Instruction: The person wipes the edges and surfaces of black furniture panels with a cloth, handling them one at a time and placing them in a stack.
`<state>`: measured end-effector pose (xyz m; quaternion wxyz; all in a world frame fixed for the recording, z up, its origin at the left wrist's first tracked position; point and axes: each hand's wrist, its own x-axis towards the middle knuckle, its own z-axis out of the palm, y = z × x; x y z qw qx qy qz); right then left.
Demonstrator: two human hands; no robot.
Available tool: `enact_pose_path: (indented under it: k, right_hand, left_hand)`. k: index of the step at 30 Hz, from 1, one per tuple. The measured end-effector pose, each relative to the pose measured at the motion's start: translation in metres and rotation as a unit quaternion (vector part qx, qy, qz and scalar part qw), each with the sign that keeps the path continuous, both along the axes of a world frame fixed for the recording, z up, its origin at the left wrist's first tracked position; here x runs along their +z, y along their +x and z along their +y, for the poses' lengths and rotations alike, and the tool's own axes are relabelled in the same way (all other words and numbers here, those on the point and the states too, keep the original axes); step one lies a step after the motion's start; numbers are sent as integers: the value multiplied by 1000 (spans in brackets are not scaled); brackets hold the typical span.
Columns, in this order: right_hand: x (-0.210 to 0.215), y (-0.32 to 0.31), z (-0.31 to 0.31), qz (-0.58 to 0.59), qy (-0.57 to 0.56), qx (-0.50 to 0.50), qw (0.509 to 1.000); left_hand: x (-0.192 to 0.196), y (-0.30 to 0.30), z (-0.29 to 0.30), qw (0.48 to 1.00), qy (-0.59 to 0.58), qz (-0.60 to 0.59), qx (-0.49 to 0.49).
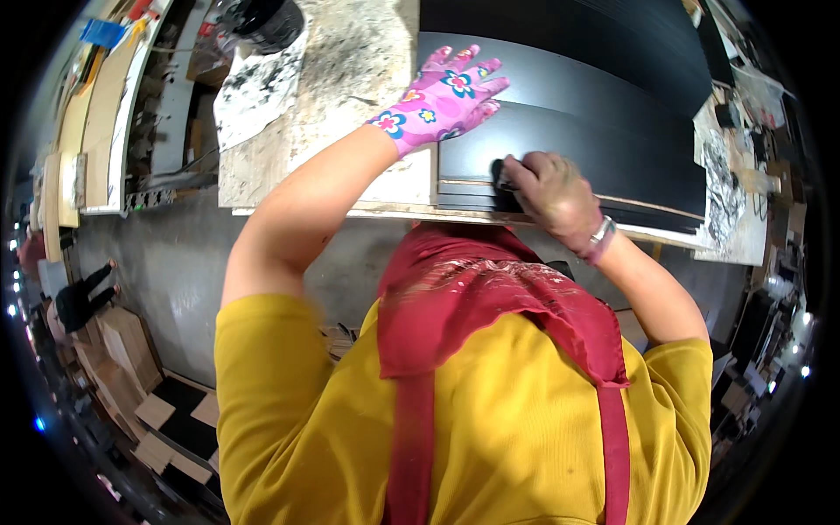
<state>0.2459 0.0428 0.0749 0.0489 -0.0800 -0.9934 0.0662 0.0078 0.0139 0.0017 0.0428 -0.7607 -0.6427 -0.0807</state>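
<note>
My left hand (446, 94), in a pink glove with a flower print, lies with fingers spread on the left part of the black panels (577, 144). These flat boards are stacked on the workbench, with pale strips showing along their near edges. My right hand (557, 194), a watch at its wrist, is closed round a small black pad (500, 172). It holds the pad at the near edge of the stack, toward its left corner. Motion blurs the pad, so its exact kind is unclear, and my fingers partly cover it.
A black-smeared pot (267, 24) stands on stained white paper (262, 92) at the bench's far left. Crumpled foil (723, 197) and a clear bottle (758, 181) sit right of the panels. Black and brown boards (179, 416) lie on the floor at left; another person (80, 297) is beyond.
</note>
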Motion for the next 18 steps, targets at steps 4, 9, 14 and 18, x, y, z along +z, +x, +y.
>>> enact_pose_path:
  k: [4,9,14,18]
  right_hand:
    - [-10,-23,-9,116,-42,56,991]
    - [-5,21,17,36,-16,30,999]
    - [-3,148,84,-3,89,-57,994]
    - [-3,223,128,-2,200,-107,974]
  left_hand:
    - [16,22,9,997,55,18,-53]
    - [22,49,4,999,-32,-31,-3]
    - [28,51,10,997,-70,-23,-1]
    - [36,54,9,995,-99,-22,11]
